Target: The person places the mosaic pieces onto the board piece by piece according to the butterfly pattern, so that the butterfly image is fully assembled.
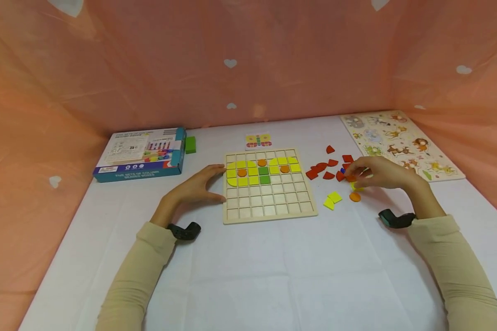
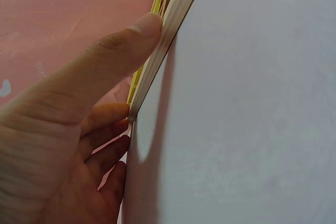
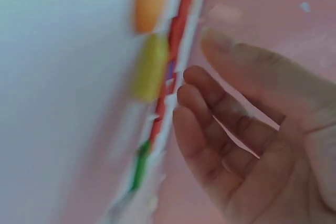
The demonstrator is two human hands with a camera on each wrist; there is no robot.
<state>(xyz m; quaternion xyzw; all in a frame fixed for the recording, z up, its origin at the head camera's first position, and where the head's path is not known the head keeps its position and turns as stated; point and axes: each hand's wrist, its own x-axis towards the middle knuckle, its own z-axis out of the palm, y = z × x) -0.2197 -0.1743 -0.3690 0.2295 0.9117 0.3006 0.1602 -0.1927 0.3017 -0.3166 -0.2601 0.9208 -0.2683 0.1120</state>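
Observation:
A wooden grid board (image 1: 273, 201) lies on the white table, its upper squares holding yellow, green and orange tiles. My left hand (image 1: 196, 185) is at the board's left edge with thumb and fingers spread; in the left wrist view the thumb (image 2: 144, 27) touches the rim. My right hand (image 1: 378, 172) is over the loose pieces at the right, fingers loosely bent, with nothing seen between thumb and fingertips in the right wrist view. Red quarter-round pieces (image 1: 328, 175), yellow tiles (image 1: 334, 197) and an orange disc (image 1: 355, 197) lie around it. The hand partly hides some pieces.
Behind the board lies a small butterfly picture card (image 1: 258, 140). A boxed bead set (image 1: 141, 154) stands at the left beside green blocks (image 1: 190, 145). At the back right is an animal puzzle board (image 1: 401, 140). A pink curtain (image 1: 248, 59) hangs behind the table.

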